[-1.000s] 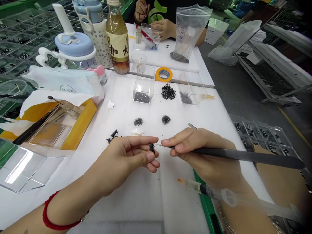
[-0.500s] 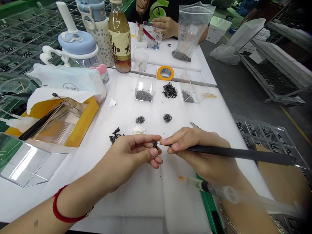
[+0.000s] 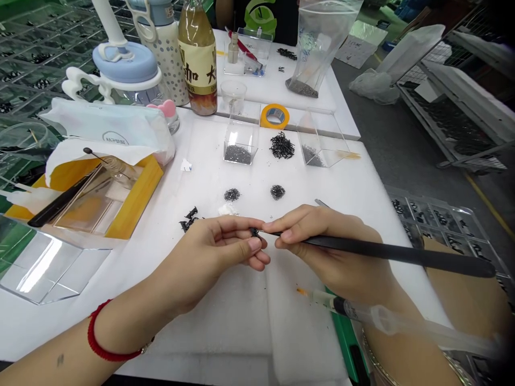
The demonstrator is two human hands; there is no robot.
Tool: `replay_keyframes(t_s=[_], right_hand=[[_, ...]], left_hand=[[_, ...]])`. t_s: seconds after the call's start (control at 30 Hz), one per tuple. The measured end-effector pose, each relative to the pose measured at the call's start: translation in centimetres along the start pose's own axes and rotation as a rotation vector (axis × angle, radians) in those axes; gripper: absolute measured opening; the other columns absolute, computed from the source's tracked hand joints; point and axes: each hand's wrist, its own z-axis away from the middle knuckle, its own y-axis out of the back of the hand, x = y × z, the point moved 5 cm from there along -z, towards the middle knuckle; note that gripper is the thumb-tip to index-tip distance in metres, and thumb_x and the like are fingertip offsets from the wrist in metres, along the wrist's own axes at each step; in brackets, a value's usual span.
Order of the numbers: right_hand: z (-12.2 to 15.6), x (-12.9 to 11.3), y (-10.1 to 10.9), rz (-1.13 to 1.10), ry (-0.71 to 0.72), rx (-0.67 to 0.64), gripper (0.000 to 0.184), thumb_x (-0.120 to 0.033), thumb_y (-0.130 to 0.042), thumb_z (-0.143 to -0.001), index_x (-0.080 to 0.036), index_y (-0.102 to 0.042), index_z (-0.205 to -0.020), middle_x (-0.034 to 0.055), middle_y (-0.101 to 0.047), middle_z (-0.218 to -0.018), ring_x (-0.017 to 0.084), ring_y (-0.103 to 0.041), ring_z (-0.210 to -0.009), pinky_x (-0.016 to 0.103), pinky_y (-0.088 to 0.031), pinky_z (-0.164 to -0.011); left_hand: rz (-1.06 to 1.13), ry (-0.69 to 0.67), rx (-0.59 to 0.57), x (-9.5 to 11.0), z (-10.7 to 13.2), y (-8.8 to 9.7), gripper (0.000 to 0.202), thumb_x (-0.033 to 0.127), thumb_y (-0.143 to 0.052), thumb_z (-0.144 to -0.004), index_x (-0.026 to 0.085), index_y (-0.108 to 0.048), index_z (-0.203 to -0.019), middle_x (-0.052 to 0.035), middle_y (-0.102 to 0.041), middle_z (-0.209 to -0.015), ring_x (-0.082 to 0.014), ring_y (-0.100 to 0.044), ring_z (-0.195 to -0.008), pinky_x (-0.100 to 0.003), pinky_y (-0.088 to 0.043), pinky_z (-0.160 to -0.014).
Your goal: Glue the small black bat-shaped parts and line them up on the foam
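My left hand pinches a small black part between thumb and fingers. My right hand grips a slim black tool like a pencil, its thin tip at the black part. A translucent syringe with an orange tip shows below the right hand; whether that hand supports it is unclear. Just beyond my left hand are several black pieces and a crumpled white lump. Two little heaps of tiny black bits, a left one and a right one, lie ahead.
Farther back are a clear left box, a clear right box, a black pile and yellow tape. A bottle, blue-lidded cup and yellow-edged box stand left. Compartment trays sit right.
The co-worker's hands have left the clear box at the back, and a black pile shows there now. My hands keep nearly the same pose; the view has shifted slightly.
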Motion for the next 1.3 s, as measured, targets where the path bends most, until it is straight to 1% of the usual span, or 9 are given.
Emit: replay_keyframes(t_s=[0.1,0.17,0.23,0.3,0.37,0.47,0.6,0.93,1.3], right_hand=[[-0.1,-0.1,0.1,-0.014,0.032,0.036,0.02,-0.003,-0.064,-0.078,-0.022,-0.062,-0.084,-0.0002,-0.07,-0.095,0.012,-0.067,-0.089,0.023,-0.054,-0.077],[-0.1,0.0,0.3,-0.053,0.011,0.098,0.019,-0.005,-0.067,-0.077,-0.022,-0.062,-0.083,-0.0001,-0.071,-0.092,0.013,-0.067,-0.088,0.023,-0.055,-0.076],[-0.1,0.4,0.5,-0.111,-0.088,0.169,0.017,-0.009,-0.069,-0.077,-0.023,-0.062,-0.083,-0.0008,-0.071,-0.089,0.012,-0.067,-0.084,0.022,-0.056,-0.072],[0.0,0.8,0.6,-0.17,-0.211,0.214,0.013,-0.015,-0.07,-0.077,-0.023,-0.062,-0.082,-0.0012,-0.071,-0.085,0.01,-0.067,-0.073,0.018,-0.055,-0.06],[0.1,1.2,0.4,-0.223,-0.312,0.22,0.011,-0.019,-0.07,-0.077,-0.023,-0.061,-0.082,-0.0016,-0.07,-0.081,0.008,-0.065,-0.064,0.014,-0.05,-0.047],[0.1,1.5,0.2,-0.302,-0.389,0.207,0.012,-0.02,-0.071,-0.077,-0.023,-0.06,-0.081,-0.0032,-0.067,-0.073,0.008,-0.063,-0.06,0.011,-0.046,-0.041],[0.1,1.6,-0.2,-0.373,-0.414,0.188,0.014,-0.017,-0.072,-0.075,-0.022,-0.06,-0.079,-0.0051,-0.062,-0.065,0.006,-0.062,-0.058,0.009,-0.046,-0.042],[-0.1,1.7,-0.3,-0.394,-0.439,0.204,0.012,-0.025,-0.071,-0.077,-0.02,-0.06,-0.078,-0.0038,-0.061,-0.066,0.005,-0.059,-0.056,0.009,-0.044,-0.041],[0.1,1.7,-0.3,-0.405,-0.445,0.194,0.01,-0.023,-0.071,-0.077,-0.021,-0.061,-0.078,-0.0037,-0.061,-0.066,0.004,-0.057,-0.054,0.009,-0.042,-0.04]], left_hand=[[0.029,0.004,0.01,0.1,0.0,-0.1,0.02,0.019,-0.066,-0.083,0.015,-0.068,-0.103,-0.0002,-0.07,-0.075,-0.0077,-0.065,-0.07,-0.018,-0.051,-0.07],[0.039,0.004,0.032,0.1,0.0,-0.1,0.019,0.018,-0.066,-0.083,0.014,-0.068,-0.101,-0.0015,-0.072,-0.077,-0.0083,-0.067,-0.071,-0.017,-0.052,-0.069],[0.038,-0.004,0.053,0.1,0.0,-0.1,0.018,0.018,-0.068,-0.082,0.015,-0.068,-0.099,-0.0025,-0.073,-0.079,-0.0097,-0.069,-0.072,-0.017,-0.054,-0.069],[0.022,-0.03,0.065,0.2,0.0,-0.1,0.017,0.018,-0.069,-0.081,0.016,-0.068,-0.097,-0.0028,-0.074,-0.083,-0.0119,-0.071,-0.076,-0.019,-0.056,-0.072],[0.002,-0.055,0.078,0.3,0.0,-0.1,0.017,0.018,-0.069,-0.08,0.018,-0.069,-0.097,-0.0025,-0.075,-0.086,-0.0137,-0.072,-0.079,-0.02,-0.058,-0.072],[-0.016,-0.077,0.089,0.4,0.1,-0.2,0.016,0.018,-0.069,-0.08,0.019,-0.07,-0.096,-0.0017,-0.075,-0.086,-0.0145,-0.072,-0.079,-0.02,-0.059,-0.072],[-0.025,-0.099,0.075,0.4,0.2,-0.4,0.017,0.019,-0.07,-0.079,0.021,-0.071,-0.096,-0.0007,-0.075,-0.085,-0.0145,-0.072,-0.08,-0.02,-0.06,-0.074],[-0.047,-0.114,0.073,0.3,0.2,-0.4,0.021,0.018,-0.07,-0.079,0.024,-0.073,-0.099,0.0007,-0.076,-0.083,-0.0131,-0.071,-0.081,-0.019,-0.06,-0.075],[-0.028,-0.125,0.056,0.4,0.3,-0.5,0.02,0.016,-0.068,-0.081,0.024,-0.073,-0.099,0.0007,-0.075,-0.085,-0.0123,-0.071,-0.08,-0.018,-0.06,-0.075]])
